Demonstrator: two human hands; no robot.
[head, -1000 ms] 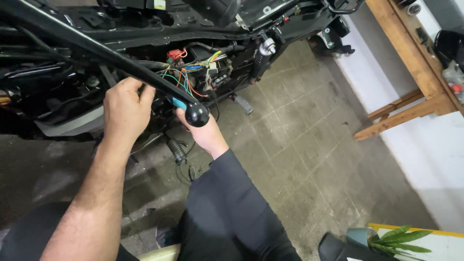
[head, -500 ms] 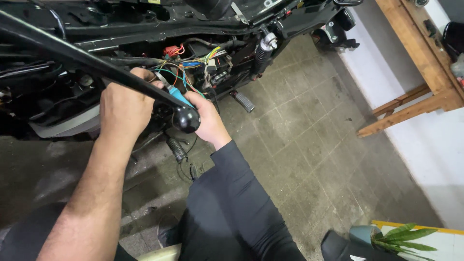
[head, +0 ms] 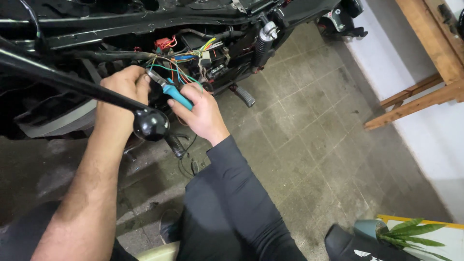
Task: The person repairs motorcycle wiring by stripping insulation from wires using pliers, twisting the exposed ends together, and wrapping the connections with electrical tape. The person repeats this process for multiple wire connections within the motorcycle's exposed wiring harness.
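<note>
While we lean over the stripped black motorcycle frame (head: 145, 21), our right hand (head: 203, 113) is wrapped around the teal rubber handles of a pair of steel pliers (head: 176, 95), holding them firmly with the jaws pointing toward ten o'clock. The pliers' tip sits just beside the fingertips of our left hand (head: 121, 94), which is curled narrow and pinches something in the tangle of thin coloured wires (head: 169, 67); we cannot tell exactly which strand it grips. Those wires, green, orange, blue and red, spill out of the open cavity of the frame, the only hollow here that holds anything: inside it at twelve o'clock from our hands lie a red plastic connector (head: 163, 43), a yellow and green wire bundle (head: 209, 44) and a small pale plug block (head: 205, 59).

Across our left wrist, from nine o'clock toward the centre, runs a glossy black metal bar ending in a round black knob (head: 151, 124), which covers part of that hand. At one o'clock from the pliers a chrome-topped black coil shock absorber (head: 265, 41) stands tilted, and at three o'clock a ribbed black rubber footpeg (head: 245, 95) juts out over the grey tiled floor (head: 309, 145). At two o'clock a light wooden bench leg (head: 425, 92) leans by the white wall. Near five o'clock a green leafy plant (head: 411, 229) shows at the edge.
</note>
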